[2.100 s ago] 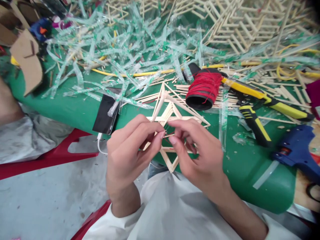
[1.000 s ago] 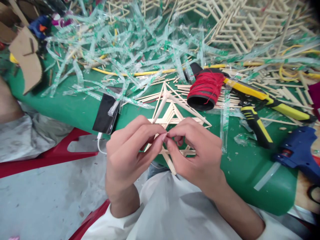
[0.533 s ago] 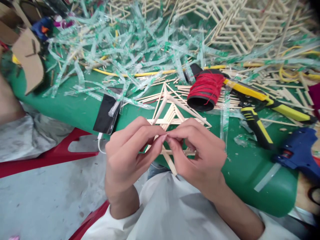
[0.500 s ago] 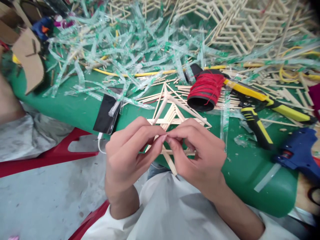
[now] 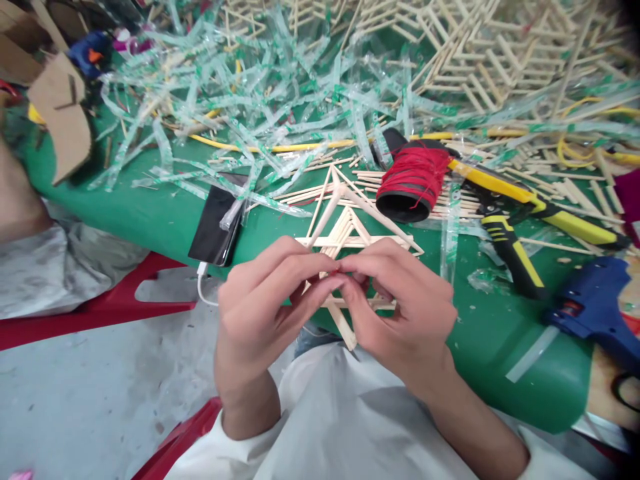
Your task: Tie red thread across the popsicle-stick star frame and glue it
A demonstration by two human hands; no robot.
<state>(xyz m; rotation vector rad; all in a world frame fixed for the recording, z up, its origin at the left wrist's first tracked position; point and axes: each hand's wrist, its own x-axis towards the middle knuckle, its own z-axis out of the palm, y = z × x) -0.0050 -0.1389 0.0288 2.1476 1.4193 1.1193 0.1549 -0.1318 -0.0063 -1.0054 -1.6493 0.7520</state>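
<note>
My left hand (image 5: pixel 273 307) and my right hand (image 5: pixel 407 303) meet fingertip to fingertip near the table's front edge, both closed in a pinch. What they hold is too small and hidden to make out; a trace of red shows at the fingertips. Under and just beyond them lies a star-shaped frame of wooden sticks (image 5: pixel 367 241), partly covered by my fingers. One thick stick end (image 5: pixel 343 327) sticks out below, toward my body. Beyond the frame on the right, a black spool wound with red string (image 5: pixel 415 175) lies on its side.
Clear-and-green plastic strips (image 5: pixel 280 87) heap across the back of the green table (image 5: pixel 480 360). Yellow-handled pliers (image 5: pixel 510 253) and a blue glue gun (image 5: pixel 593 300) lie right. A black phone (image 5: pixel 217 223) with a white cable lies left. Stick lattices (image 5: pixel 500 60) fill the back right. Another person's arm (image 5: pixel 20 193) is far left.
My pinched fingertips have shifted slightly to the right, still touching. The top of the stick frame has moved a little to the right too.
</note>
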